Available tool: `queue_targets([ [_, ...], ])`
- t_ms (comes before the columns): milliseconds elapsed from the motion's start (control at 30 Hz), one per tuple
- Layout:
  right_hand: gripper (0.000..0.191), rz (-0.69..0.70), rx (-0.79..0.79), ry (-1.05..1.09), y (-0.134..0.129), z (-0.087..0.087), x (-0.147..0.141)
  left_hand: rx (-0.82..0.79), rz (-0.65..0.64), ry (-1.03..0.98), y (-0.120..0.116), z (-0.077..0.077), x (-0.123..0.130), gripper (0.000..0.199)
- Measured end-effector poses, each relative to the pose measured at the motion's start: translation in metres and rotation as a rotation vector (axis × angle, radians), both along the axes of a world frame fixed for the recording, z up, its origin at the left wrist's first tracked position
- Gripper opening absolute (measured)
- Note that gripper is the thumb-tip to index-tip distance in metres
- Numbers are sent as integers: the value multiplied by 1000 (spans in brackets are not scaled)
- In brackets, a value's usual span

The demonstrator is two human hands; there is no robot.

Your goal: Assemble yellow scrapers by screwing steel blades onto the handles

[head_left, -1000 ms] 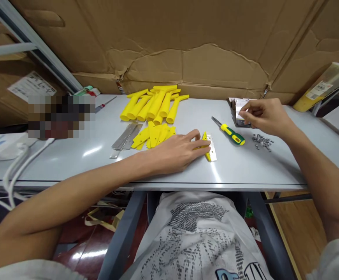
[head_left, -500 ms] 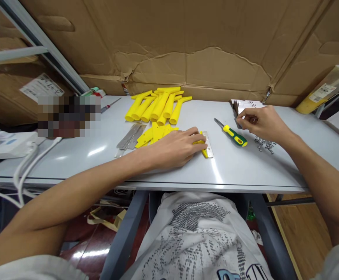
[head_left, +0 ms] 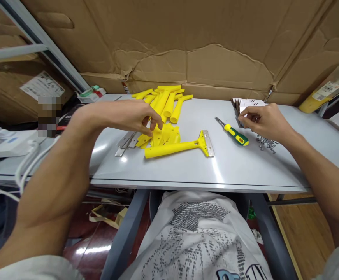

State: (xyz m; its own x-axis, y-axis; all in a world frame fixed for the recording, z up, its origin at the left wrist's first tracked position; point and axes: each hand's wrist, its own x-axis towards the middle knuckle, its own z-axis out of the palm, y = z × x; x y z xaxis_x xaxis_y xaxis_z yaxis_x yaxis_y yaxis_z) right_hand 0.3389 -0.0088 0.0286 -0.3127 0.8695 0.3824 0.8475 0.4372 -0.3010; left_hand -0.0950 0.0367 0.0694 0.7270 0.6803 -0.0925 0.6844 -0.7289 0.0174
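Observation:
My left hand (head_left: 146, 118) hangs over a pile of flat yellow plastic plates (head_left: 169, 134), its fingers curved downward and apart at the pile's edge. In front of it a yellow scraper (head_left: 172, 148) lies on the table, a metal blade (head_left: 208, 144) across its right end. My right hand (head_left: 259, 121) is closed in a pinch beside a stack of thin, dark-edged pieces (head_left: 237, 107); what the fingertips hold is hidden. Between the hands lies a green and yellow screwdriver (head_left: 236, 135). Small screws (head_left: 267, 144) are scattered below my right wrist.
Yellow tubular handles (head_left: 169, 103) are heaped at the back. Flat metal strips (head_left: 127, 142) lie left of the plates. A cardboard wall (head_left: 201, 66) stands behind the table (head_left: 187, 171). White cables (head_left: 32, 159) run over the left side; a yellow container (head_left: 322, 95) leans at the right.
My left hand has let go of the scraper and moved left and up to the yellow plates, leaving the scraper on the table. My right hand has barely moved.

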Motion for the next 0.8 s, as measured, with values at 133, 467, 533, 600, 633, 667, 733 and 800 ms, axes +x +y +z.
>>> queue_targets([
  [133,14,17,0,9,0,0,0,-76,-9,43,6,-6,10,36],
  [467,16,27,-4,-35,3,-5,-1,-7,-194,-209,7,-41,41,26],
  [533,16,31,-2,-48,3,-7,-1,-63,-219,-214,8,-45,42,23],
  [600,16,27,-2,-51,4,-8,-3,-94,-240,-222,9,-48,44,22],
  [633,16,27,-1,-50,4,-9,-4,-98,-247,-228,10,-49,44,22],
  [667,16,31,-5,-50,4,-9,-5,-97,-248,-233,10,-50,45,22],
  [733,16,42,-19,-54,3,-10,-8,-83,-233,-241,11,-52,46,22],
  [800,17,49,-34,-61,2,-11,-10,-55,-210,-250,11,-54,48,21],
])
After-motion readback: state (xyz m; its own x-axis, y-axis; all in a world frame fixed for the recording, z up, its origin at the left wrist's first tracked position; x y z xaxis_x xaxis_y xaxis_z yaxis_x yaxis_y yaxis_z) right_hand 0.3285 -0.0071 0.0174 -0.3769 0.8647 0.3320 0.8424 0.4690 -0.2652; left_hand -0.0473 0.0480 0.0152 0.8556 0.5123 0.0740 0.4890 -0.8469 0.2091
